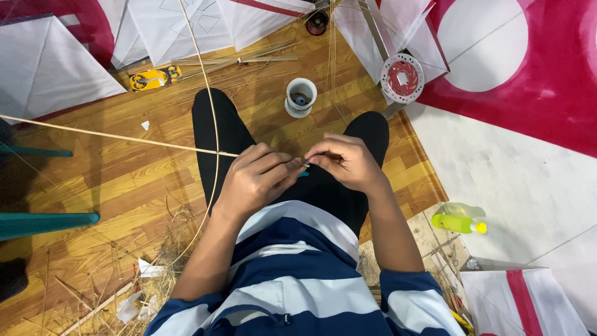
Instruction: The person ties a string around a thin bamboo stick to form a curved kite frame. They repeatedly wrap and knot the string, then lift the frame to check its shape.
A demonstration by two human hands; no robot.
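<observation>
Two hands meet mid-frame: left hand [258, 174] pinches shut on thin pale bamboo stick [124, 138] running to left edge; right hand [348, 163] pinches its tip. Stick judged light, springy, snappable; best held near the end.

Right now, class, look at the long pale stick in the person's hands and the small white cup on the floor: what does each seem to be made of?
The long pale stick looks like split bamboo or similar cane: thin, straw-coloured, matt, with matching shavings lying nearby. The left hand pinches its end, with the right hand meeting it. The small white cup seems to be ceramic or hard plastic: smooth, thick-rimmed, slightly glossy.
</observation>
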